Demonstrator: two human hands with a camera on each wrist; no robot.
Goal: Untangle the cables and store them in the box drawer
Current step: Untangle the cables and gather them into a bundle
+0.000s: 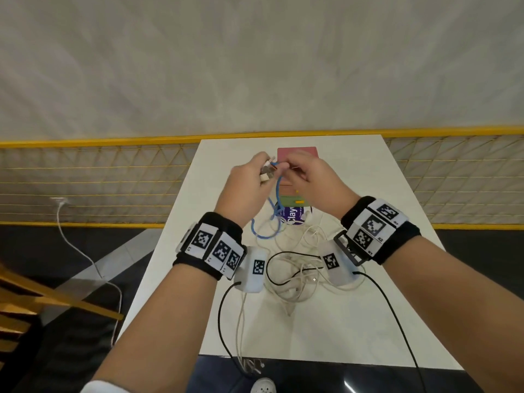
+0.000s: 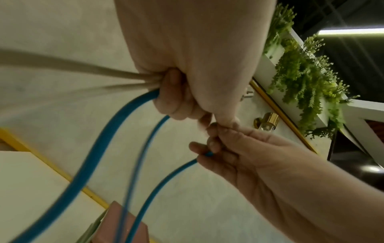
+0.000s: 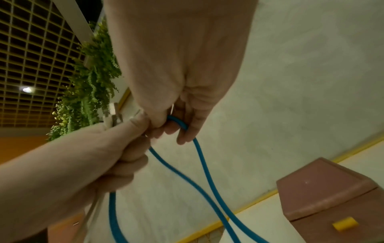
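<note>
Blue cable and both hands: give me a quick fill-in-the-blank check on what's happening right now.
1. The cable pinched by the right hand is ___ in colour.
2. The left hand grips the blue cable together with ___ cables.
3. The box drawer has a ___ handle.

Missing words: blue; white; yellow

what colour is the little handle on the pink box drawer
Yellow. The handle on the box drawer shows best in the right wrist view.

White table (image 1: 354,177), tangled cables (image 1: 295,276), box drawer (image 1: 297,154)
</note>
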